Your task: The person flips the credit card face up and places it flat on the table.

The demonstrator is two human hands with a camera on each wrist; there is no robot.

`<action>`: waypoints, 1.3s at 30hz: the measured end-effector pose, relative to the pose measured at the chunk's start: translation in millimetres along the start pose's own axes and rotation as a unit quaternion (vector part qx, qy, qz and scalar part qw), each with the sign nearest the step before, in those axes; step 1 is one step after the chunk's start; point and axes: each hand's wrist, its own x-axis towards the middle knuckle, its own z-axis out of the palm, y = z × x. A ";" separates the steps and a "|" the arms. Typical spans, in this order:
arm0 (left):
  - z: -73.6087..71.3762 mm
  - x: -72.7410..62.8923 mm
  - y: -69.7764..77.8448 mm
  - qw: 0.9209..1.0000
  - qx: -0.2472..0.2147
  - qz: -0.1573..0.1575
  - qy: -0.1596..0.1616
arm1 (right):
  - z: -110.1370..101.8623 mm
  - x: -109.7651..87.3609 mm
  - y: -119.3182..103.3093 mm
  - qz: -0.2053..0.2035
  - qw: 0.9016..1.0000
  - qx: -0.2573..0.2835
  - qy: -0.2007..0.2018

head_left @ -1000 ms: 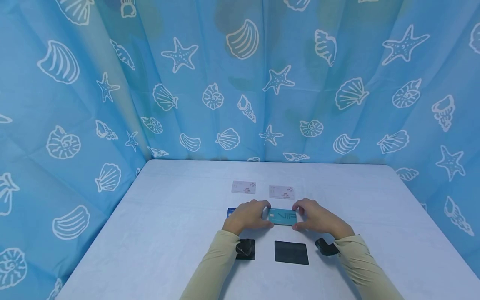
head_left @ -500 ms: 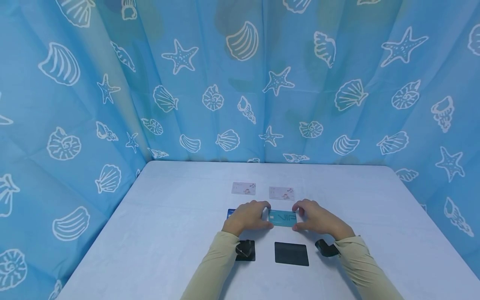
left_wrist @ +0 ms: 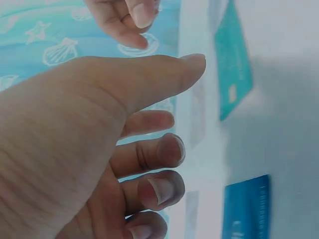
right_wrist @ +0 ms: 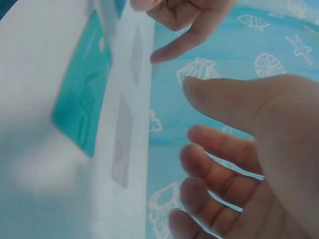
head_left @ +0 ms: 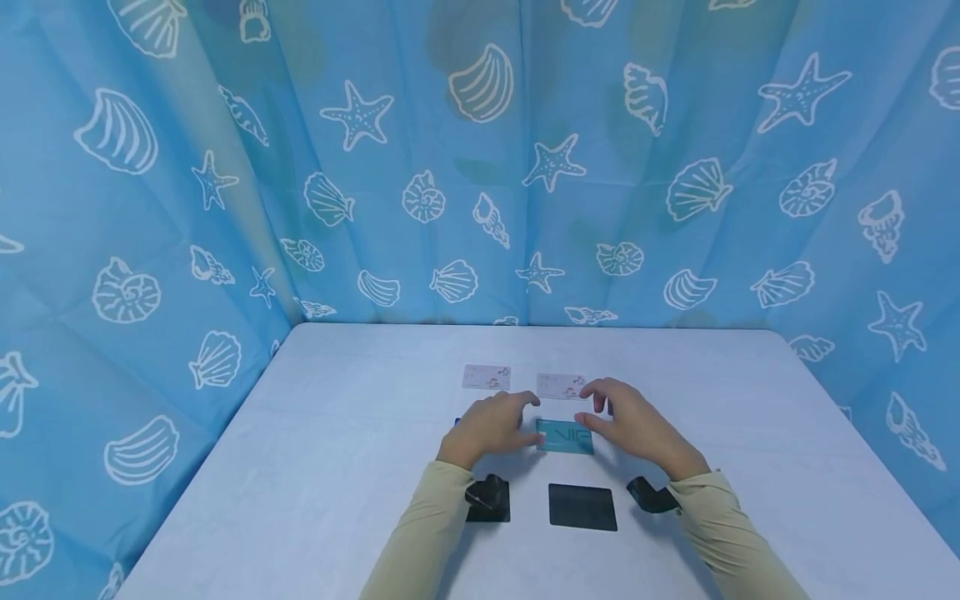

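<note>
Left hand (head_left: 486, 427): released, fingers relaxed, near blue rectangular card (left_wrist: 247, 206). Teal rectangular "VIP" card (head_left: 565, 438): flat on white tabletop (head_left: 352, 433), between pale rectangular card (head_left: 557, 386) and black rectangular card (head_left: 582, 507). Right hand (head_left: 636, 423): released, clear of teal card.

On one desk (head_left: 322, 450) we count two pale cards (head_left: 487, 377), one teal card (head_left: 565, 437), one blue card (left_wrist: 247, 209) and two black cards (head_left: 582, 507), which gives us six. We see one left hand (head_left: 489, 429) and one right hand (head_left: 633, 423), making two hands, plus two sleeves (head_left: 423, 525) and two black wrist devices (head_left: 649, 497). On the curtain (head_left: 420, 50) we find seven whole starfish (head_left: 553, 162).
</note>
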 end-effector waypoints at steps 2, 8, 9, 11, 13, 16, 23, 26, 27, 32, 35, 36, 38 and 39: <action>-5.0 -2.7 1.1 1.000 -0.008 -0.001 0.006 | -1.7 -0.9 -4.3 -0.002 1.000 0.003 0.017; -20.6 -10.6 5.8 0.999 -0.010 0.002 0.030 | -7.9 -4.3 -18.1 -0.007 0.998 0.015 0.054; -23.0 -11.6 6.6 0.999 -0.009 0.004 0.035 | -8.9 -4.8 -20.0 -0.008 0.998 0.016 0.058; -27.7 -13.2 8.3 0.999 -0.009 0.011 0.045 | -11.6 -6.8 -24.2 -0.012 0.998 0.017 0.065; -32.5 -15.6 9.8 0.998 -0.011 0.019 0.055 | -14.0 -8.9 -28.3 -0.018 0.997 0.020 0.072; -38.6 -19.5 11.0 0.997 -0.013 0.026 0.070 | -16.1 -11.4 -34.2 -0.032 0.996 0.025 0.080; -48.0 -30.0 10.4 0.996 -0.025 0.030 0.083 | -17.8 -16.8 -47.2 -0.037 0.995 0.023 0.085; -50.8 -35.5 6.4 0.996 -0.018 0.029 0.084 | -17.7 -20.9 -53.5 -0.037 0.995 0.019 0.086; -51.6 -37.7 4.4 0.996 -0.015 0.029 0.085 | -17.3 -22.4 -55.8 -0.038 0.995 0.017 0.086; -56.4 -54.4 -6.3 0.996 -0.016 0.034 0.077 | -12.3 -27.8 -65.4 -0.054 0.995 0.015 0.078; -57.5 -66.3 -11.7 0.997 -0.021 0.035 0.068 | -7.7 -29.8 -69.6 -0.065 0.995 0.017 0.067; -57.3 -69.8 -13.4 0.997 -0.022 0.035 0.066 | -6.0 -30.6 -70.9 -0.066 0.996 0.016 0.063; -55.6 -76.0 -17.0 0.997 -0.020 0.032 0.065 | -2.6 -32.3 -73.1 -0.065 0.996 0.015 0.056; -54.1 -78.7 -19.1 0.997 -0.017 0.028 0.064 | -0.6 -33.1 -74.0 -0.063 0.997 0.015 0.051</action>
